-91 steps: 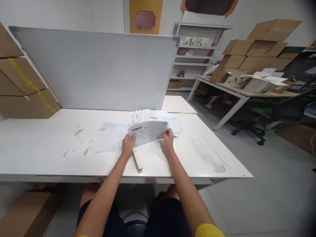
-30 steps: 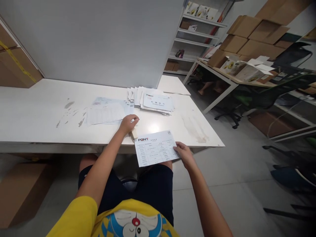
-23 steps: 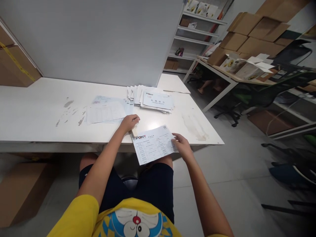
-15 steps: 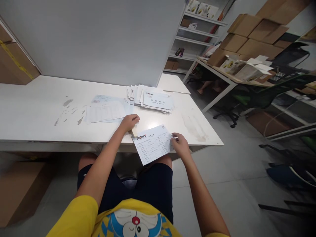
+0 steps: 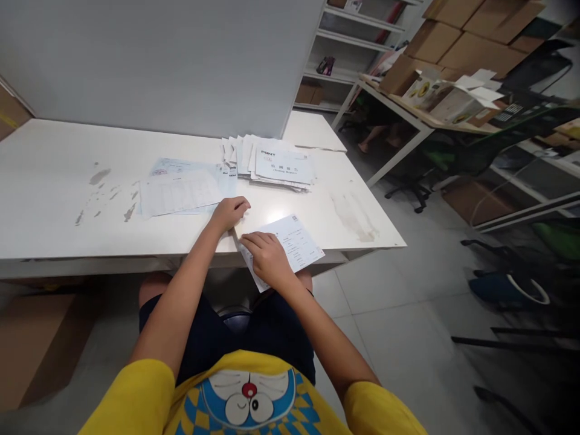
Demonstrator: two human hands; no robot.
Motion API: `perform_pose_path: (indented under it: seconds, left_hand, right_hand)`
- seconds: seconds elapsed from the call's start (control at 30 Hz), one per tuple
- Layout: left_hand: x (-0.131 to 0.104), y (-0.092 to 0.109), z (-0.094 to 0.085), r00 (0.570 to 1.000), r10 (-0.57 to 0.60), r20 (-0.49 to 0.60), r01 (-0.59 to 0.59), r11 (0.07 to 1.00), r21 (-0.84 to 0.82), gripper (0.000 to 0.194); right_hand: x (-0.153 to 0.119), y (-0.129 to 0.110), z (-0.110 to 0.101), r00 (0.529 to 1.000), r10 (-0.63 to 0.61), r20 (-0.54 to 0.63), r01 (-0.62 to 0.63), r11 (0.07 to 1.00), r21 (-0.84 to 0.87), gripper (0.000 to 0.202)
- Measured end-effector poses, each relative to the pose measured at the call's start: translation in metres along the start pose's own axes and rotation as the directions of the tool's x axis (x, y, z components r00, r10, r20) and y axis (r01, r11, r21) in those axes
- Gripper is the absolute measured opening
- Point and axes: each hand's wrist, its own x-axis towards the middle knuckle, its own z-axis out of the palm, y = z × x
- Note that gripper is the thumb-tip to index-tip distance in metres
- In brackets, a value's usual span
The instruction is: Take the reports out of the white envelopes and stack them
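A printed report sheet (image 5: 296, 241) lies at the table's front edge, its near part sticking out over my lap. My right hand (image 5: 268, 257) rests across its left side, fingers stretched out toward the upper left corner and covering the heading. Just beyond that corner my left hand (image 5: 230, 212) is on the tabletop with its fingers curled. What it may hold is hidden under the fingers. Left of it lie loose sheets, a white form (image 5: 179, 192) over bluish pages (image 5: 165, 167). A fanned stack of testing reports (image 5: 283, 164) sits behind the hands.
A grey partition (image 5: 149, 60) closes off the back of the white table (image 5: 54, 193). To the right are a chair (image 5: 430, 172), another desk (image 5: 399, 109) with open boxes (image 5: 466, 99), and stacked cartons (image 5: 475, 54). A cardboard box (image 5: 36, 344) stands on the floor at left.
My right hand has moved left from the sheet's right edge to its upper left side. My left hand stays near the corner, curled. The view has shifted slightly.
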Motion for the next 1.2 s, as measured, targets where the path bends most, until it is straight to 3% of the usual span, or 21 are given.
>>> perform_pose_path:
  seconds: [0.1, 0.3, 0.57, 0.7, 0.8, 0.9, 1.0, 1.07, 1.13, 1.2]
  left_hand:
    - [-0.001, 0.001, -0.001, 1.0, 0.015, 0.008, -0.015, 1.0, 0.004, 0.027]
    - [-0.001, 0.003, -0.006, 0.991, 0.05, 0.127, -0.038, 0.995, -0.093, 0.027]
    - [0.004, 0.002, -0.008, 0.987, 0.062, 0.147, -0.056, 0.998, -0.043, 0.025]
    - [0.006, 0.0, -0.01, 0.985, 0.052, 0.166, -0.043, 0.997, -0.058, 0.029]
    - [0.005, -0.001, -0.008, 0.991, 0.02, 0.132, -0.009, 0.997, -0.079, 0.028]
    - [0.004, -0.001, -0.005, 0.992, 0.004, 0.123, 0.005, 0.997, -0.071, 0.025]
    - [0.003, -0.001, -0.004, 0.992, 0.017, 0.122, -0.009, 0.998, -0.069, 0.025]
    - [0.002, -0.002, -0.006, 0.994, 0.017, 0.106, -0.012, 0.999, -0.052, 0.024]
    - [0.0, -0.002, -0.007, 0.995, 0.009, 0.097, -0.006, 0.999, -0.031, 0.023]
    - [0.0, -0.002, -0.009, 0.994, 0.002, 0.112, 0.002, 0.999, -0.035, 0.024]
  right_hand:
    - [0.004, 0.003, 0.004, 0.998, 0.058, 0.0, -0.058, 0.998, -0.013, 0.046]
    - [0.007, 0.003, 0.007, 0.987, 0.161, -0.014, -0.161, 0.987, -0.028, 0.041]
    - [0.015, -0.004, 0.026, 0.963, 0.26, 0.066, -0.253, 0.963, -0.09, 0.034]
    - [0.013, -0.001, 0.002, 0.982, 0.177, 0.072, -0.172, 0.983, -0.07, 0.037]
    - [-0.016, 0.006, -0.029, 0.996, 0.037, 0.085, -0.037, 0.999, -0.013, 0.059]
    - [-0.058, 0.02, -0.042, 0.983, 0.058, 0.176, -0.047, 0.997, -0.066, 0.074]
    - [-0.092, 0.045, -0.029, 0.972, 0.125, 0.197, -0.084, 0.976, -0.203, 0.079]
    - [-0.104, 0.069, -0.018, 0.982, 0.075, 0.176, -0.037, 0.977, -0.21, 0.074]
    - [-0.108, 0.094, -0.016, 0.995, 0.019, 0.093, -0.003, 0.987, -0.163, 0.066]
    - [-0.102, 0.116, -0.029, 0.995, 0.026, -0.096, -0.04, 0.989, -0.143, 0.061]
